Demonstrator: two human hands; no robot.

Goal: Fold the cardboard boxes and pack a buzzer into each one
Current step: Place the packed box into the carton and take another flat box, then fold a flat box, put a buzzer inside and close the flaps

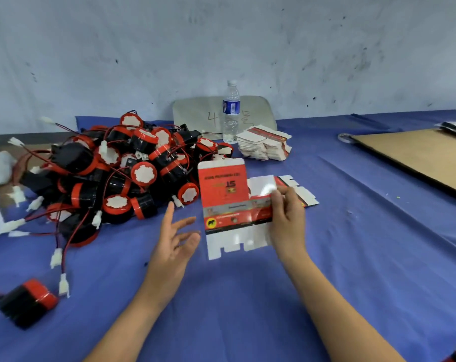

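Note:
My right hand (287, 218) holds a flat red and white cardboard box (225, 202) by its right edge, above the blue table cover (352, 244). My left hand (177, 239) hovers just left of the box with its fingers spread and nothing in it. A second flat box (297, 189) lies on the cover behind my right hand. A big pile of black and red buzzers (117, 173) with red wires and white plugs sits to the left. One lone buzzer (28, 301) lies at the near left. A stack of flat boxes (264, 145) stands behind.
A water bottle (231, 113) stands at the back middle in front of a grey board (195, 113) leaning on the wall. A brown cardboard sheet (417, 158) lies at the far right, with a tape roll (345, 138) at its corner.

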